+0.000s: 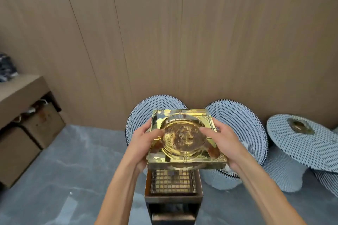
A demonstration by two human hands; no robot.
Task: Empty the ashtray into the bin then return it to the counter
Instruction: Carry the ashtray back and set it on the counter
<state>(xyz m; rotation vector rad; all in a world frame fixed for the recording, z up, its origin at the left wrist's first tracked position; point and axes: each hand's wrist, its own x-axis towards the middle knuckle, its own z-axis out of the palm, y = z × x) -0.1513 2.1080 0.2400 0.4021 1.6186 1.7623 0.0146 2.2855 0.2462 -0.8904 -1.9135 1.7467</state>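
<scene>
A square golden glass ashtray (pixel 184 139) with brown ash caked in its round bowl is held up in front of me, roughly level. My left hand (pixel 141 144) grips its left edge, thumb over the rim. My right hand (pixel 222 142) grips its right edge, fingers reaching onto the top. Directly beneath the ashtray stands a tall dark bin (pixel 172 197) with a golden grid grate on top; the ashtray hides the grate's far part.
Blue-and-white patterned round stools or tables (pixel 245 124) stand behind and to the right; one (pixel 303 142) carries a second small ashtray (pixel 300 126). A wooden counter shelf (pixel 20 89) with boxes under it is at the left. A wood-panel wall is ahead, over a grey floor.
</scene>
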